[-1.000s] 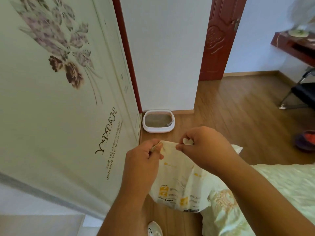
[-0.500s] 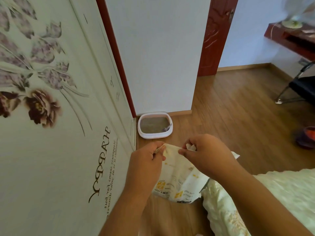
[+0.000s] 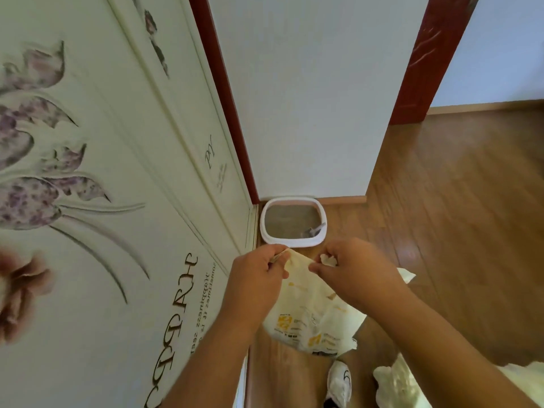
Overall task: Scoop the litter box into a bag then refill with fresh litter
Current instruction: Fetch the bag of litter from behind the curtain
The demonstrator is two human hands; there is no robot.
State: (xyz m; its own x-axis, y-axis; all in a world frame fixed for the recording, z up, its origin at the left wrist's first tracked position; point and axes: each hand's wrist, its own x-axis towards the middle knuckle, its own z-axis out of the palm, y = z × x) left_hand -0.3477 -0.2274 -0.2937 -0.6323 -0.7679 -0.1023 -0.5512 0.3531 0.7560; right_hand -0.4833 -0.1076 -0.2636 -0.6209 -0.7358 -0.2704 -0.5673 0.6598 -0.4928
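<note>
A white litter box (image 3: 266, 231) with grey litter sits on the wooden floor in the corner, against the wall ahead. A grey scoop (image 3: 312, 230) lies in its right side. A pale plastic bag (image 3: 309, 313) with yellow print hangs in front of me, just short of the box. My left hand (image 3: 254, 278) pinches the bag's top edge on the left. My right hand (image 3: 350, 272) pinches the top edge on the right, with a bit of bag bunched above its fingers. The two hands are close together.
A cream wardrobe door (image 3: 103, 201) with flower prints fills the left side. A white wall (image 3: 309, 98) stands behind the box, a red door frame (image 3: 418, 60) to its right. Bedding (image 3: 394, 384) and a white shoe (image 3: 338, 384) show at the bottom.
The view has moved forward and tilted down, so the litter box is nearer. Both hands keep the same hold on the bag's top edge.
</note>
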